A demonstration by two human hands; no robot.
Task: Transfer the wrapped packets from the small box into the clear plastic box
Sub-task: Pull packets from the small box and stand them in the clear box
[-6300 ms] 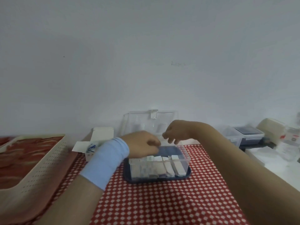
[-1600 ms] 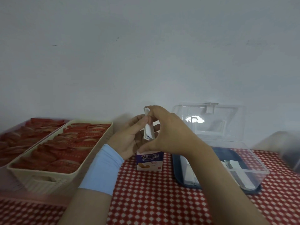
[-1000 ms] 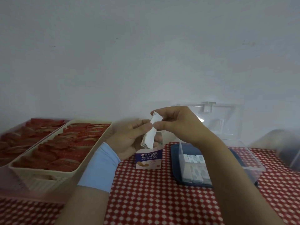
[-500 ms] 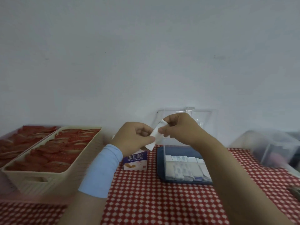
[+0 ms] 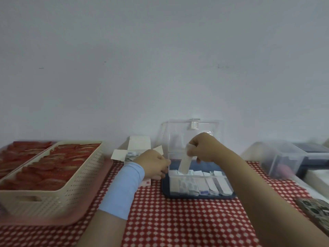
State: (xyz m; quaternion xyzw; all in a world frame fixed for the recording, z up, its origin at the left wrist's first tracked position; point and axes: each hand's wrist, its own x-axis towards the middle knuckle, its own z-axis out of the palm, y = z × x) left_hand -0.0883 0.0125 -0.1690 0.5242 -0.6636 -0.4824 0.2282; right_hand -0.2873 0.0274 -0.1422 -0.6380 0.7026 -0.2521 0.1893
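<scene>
My right hand [image 5: 204,147] pinches a white wrapped packet [image 5: 185,164] by its top end. The packet hangs upright, its lower end among the packets at the left end of the clear plastic box [image 5: 201,184]. That box stands on a dark blue base with its lid raised behind, and several packets stand in a row inside. My left hand [image 5: 154,164] is curled just left of the clear box, in front of the small box [image 5: 132,154], whose flaps are open. I cannot tell whether my left hand holds anything.
A cream perforated basket [image 5: 58,189] of red packets sits on a pink tray at the left. Clear storage boxes [image 5: 283,159] stand at the right. A patterned object [image 5: 313,207] lies at the right edge. The table carries a red checked cloth [image 5: 178,220].
My right hand has carried the packet from in front of the left hand down into the clear box. My left hand has let go of it and dropped beside the small box.
</scene>
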